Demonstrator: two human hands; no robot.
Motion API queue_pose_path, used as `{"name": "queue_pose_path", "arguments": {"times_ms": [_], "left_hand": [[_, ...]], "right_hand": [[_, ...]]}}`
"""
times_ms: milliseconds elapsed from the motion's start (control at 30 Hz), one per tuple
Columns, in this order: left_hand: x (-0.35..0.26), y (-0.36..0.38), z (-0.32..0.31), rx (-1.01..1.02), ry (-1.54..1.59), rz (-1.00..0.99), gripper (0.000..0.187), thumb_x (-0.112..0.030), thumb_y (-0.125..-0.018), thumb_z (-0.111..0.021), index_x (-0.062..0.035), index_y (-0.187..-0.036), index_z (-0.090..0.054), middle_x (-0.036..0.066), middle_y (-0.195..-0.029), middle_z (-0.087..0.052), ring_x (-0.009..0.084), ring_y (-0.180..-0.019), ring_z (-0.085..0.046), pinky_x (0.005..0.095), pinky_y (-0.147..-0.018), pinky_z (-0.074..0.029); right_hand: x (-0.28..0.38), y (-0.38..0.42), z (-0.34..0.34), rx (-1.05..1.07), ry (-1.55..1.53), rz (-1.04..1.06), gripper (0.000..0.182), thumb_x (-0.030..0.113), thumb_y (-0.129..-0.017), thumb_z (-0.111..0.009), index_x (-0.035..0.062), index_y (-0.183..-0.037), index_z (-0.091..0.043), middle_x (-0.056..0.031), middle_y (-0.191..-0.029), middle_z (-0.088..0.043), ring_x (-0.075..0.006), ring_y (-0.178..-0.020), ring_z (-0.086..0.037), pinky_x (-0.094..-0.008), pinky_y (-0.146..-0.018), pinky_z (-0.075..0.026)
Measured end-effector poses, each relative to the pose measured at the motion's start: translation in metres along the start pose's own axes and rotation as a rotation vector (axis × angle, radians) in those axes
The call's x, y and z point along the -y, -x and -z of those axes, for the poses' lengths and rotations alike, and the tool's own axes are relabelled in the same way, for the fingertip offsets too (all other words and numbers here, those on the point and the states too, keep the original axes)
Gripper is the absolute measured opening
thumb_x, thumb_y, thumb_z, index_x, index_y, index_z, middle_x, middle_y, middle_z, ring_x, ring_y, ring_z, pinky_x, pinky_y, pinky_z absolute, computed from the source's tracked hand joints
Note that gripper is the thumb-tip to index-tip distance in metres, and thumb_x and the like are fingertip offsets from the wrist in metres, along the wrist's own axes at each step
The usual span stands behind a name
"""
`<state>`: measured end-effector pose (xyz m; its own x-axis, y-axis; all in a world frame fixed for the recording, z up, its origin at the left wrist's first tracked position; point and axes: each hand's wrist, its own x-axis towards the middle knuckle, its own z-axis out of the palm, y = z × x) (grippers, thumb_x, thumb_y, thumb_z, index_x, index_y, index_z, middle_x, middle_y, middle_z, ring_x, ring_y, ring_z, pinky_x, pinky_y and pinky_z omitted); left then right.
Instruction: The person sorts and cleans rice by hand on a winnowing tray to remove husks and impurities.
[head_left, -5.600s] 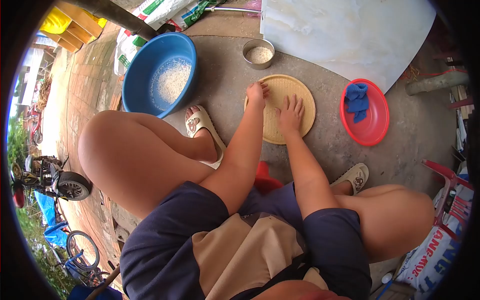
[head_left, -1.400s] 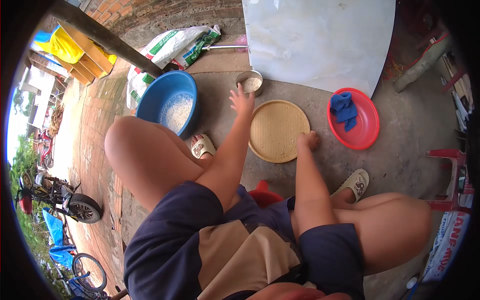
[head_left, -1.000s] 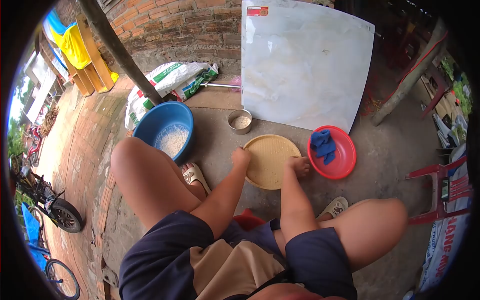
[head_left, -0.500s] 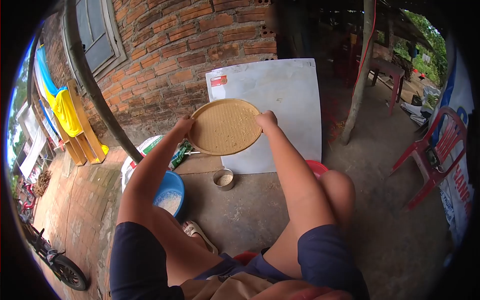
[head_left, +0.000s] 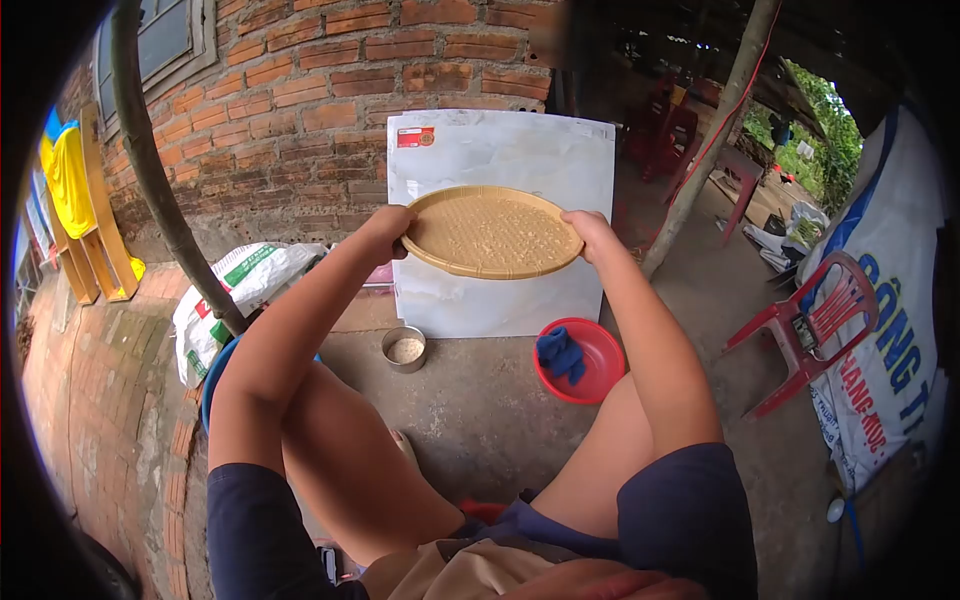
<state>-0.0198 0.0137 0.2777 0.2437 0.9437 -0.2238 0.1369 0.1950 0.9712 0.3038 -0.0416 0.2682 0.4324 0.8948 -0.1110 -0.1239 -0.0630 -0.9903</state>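
Gripping opposite sides of the tray (head_left: 480,271), the left hand (head_left: 388,232) has its fingers closed on the left edge and the right hand (head_left: 592,234) on the right edge. The tray is up in the air, clear of the floor (head_left: 480,420), in front of the board (head_left: 500,308). Its underside is hidden, so how far the fingers curl beneath cannot be told. Pale grains (head_left: 515,222) lie scattered on it. Thin and woven, it should handle light and fairly stiff; the rim looks the firmest hold, one hand each side, kept level, since loose grains could slide over a dipped edge. Being round, it has no true long axis; seen at a slant, it spreads widest left to right, between the hands, top face up. On the floor, the bowl (head_left: 405,366) stands by the board's lower left corner, the red basin (head_left: 600,352), holding a cloth (head_left: 560,356), by its lower right.
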Motion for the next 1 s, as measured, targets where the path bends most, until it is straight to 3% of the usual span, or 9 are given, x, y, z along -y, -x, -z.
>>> {"name": "queue_pose_path", "arguments": {"times_ms": [100,167,300,367,467,767,867,900,1000], "left_hand": [[-0.005,-0.007,-0.014,0.017,0.107,-0.023,0.020,-0.015,-0.088,-0.040,0.0001,-0.093,-0.052,0.007,-0.071,-0.053,0.0135,-0.049,-0.051,0.0269,-0.039,-0.040],[-0.009,-0.004,-0.037,0.071,0.122,-0.157,0.021,-0.014,-0.087,-0.041,-0.0022,-0.103,-0.048,0.005,-0.073,-0.051,0.0177,-0.052,-0.055,0.0337,-0.049,-0.053],[-0.032,0.028,-0.071,0.163,0.109,-0.125,0.019,-0.012,-0.085,-0.040,-0.0035,-0.101,-0.045,0.005,-0.072,-0.045,0.0127,-0.047,-0.040,0.0264,-0.035,-0.027],[-0.021,-0.016,-0.062,0.218,0.173,-0.099,0.016,-0.012,-0.085,-0.041,-0.0031,-0.096,-0.048,0.005,-0.072,-0.046,0.0128,-0.048,-0.042,0.0267,-0.035,-0.027],[-0.006,-0.062,-0.039,0.286,0.209,-0.141,0.029,-0.016,-0.087,-0.042,0.0036,-0.108,-0.049,0.015,-0.095,-0.059,0.0230,-0.079,-0.063,0.0398,-0.068,-0.055],[-0.027,0.000,-0.033,0.119,0.030,-0.131,0.030,-0.016,-0.089,-0.041,-0.0042,-0.116,-0.046,0.008,-0.088,-0.057,0.0151,-0.071,-0.061,0.0303,-0.060,-0.054],[-0.011,-0.035,0.000,0.148,0.168,-0.112,0.031,-0.016,-0.089,-0.041,0.0012,-0.115,-0.046,0.012,-0.092,-0.058,0.0186,-0.074,-0.063,0.0313,-0.067,-0.055],[-0.010,-0.035,0.004,0.141,0.182,-0.057,0.031,-0.016,-0.089,-0.042,0.0026,-0.113,-0.047,0.013,-0.095,-0.058,0.0198,-0.077,-0.063,0.0313,-0.069,-0.055],[-0.018,-0.015,-0.024,0.100,0.183,-0.060,0.028,-0.016,-0.089,-0.042,0.0037,-0.109,-0.048,0.013,-0.093,-0.056,0.0191,-0.076,-0.061,0.0325,-0.067,-0.054]], "right_hand": [[0.016,0.032,0.000,-0.086,0.095,0.181,0.021,0.008,-0.079,-0.057,-0.0094,-0.090,-0.061,-0.0167,-0.084,-0.064,-0.0247,-0.075,-0.064,-0.0351,-0.064,-0.050],[0.031,0.026,0.031,-0.092,0.070,0.153,0.022,0.010,-0.080,-0.056,-0.0083,-0.091,-0.062,-0.0169,-0.086,-0.064,-0.0239,-0.074,-0.064,-0.0352,-0.064,-0.049],[0.063,0.036,0.064,-0.049,-0.103,-0.125,0.024,0.011,-0.081,-0.056,-0.0072,-0.095,-0.061,-0.0163,-0.092,-0.064,-0.0234,-0.079,-0.064,-0.0356,-0.069,-0.049],[0.065,0.051,0.053,-0.041,-0.163,-0.155,0.024,0.012,-0.082,-0.056,-0.0070,-0.096,-0.061,-0.0160,-0.093,-0.064,-0.0233,-0.081,-0.064,-0.0359,-0.070,-0.049],[0.055,0.062,0.022,-0.247,0.174,0.179,0.027,0.009,-0.084,-0.053,-0.0081,-0.104,-0.057,-0.0168,-0.098,-0.063,-0.0242,-0.084,-0.063,-0.0367,-0.073,-0.050],[0.048,0.032,0.027,0.083,-0.268,-0.224,0.027,0.011,-0.085,-0.053,-0.0064,-0.105,-0.055,-0.0190,-0.099,-0.062,-0.0256,-0.091,-0.062,-0.0352,-0.078,-0.050],[0.028,0.032,-0.010,-0.104,0.005,0.288,0.025,0.011,-0.083,-0.057,-0.0037,-0.102,-0.055,-0.0159,-0.090,-0.061,-0.0216,-0.080,-0.058,-0.0330,-0.074,-0.045],[0.033,0.071,-0.035,-0.292,0.113,0.319,0.022,0.010,-0.082,-0.056,-0.0051,-0.099,-0.055,-0.0146,-0.088,-0.060,-0.0195,-0.079,-0.057,-0.0305,-0.073,-0.044],[0.014,0.048,-0.005,-0.184,0.011,0.257,0.019,0.008,-0.083,-0.052,-0.0069,-0.095,-0.057,-0.0147,-0.087,-0.062,-0.0199,-0.077,-0.060,-0.0302,-0.070,-0.046]]}}
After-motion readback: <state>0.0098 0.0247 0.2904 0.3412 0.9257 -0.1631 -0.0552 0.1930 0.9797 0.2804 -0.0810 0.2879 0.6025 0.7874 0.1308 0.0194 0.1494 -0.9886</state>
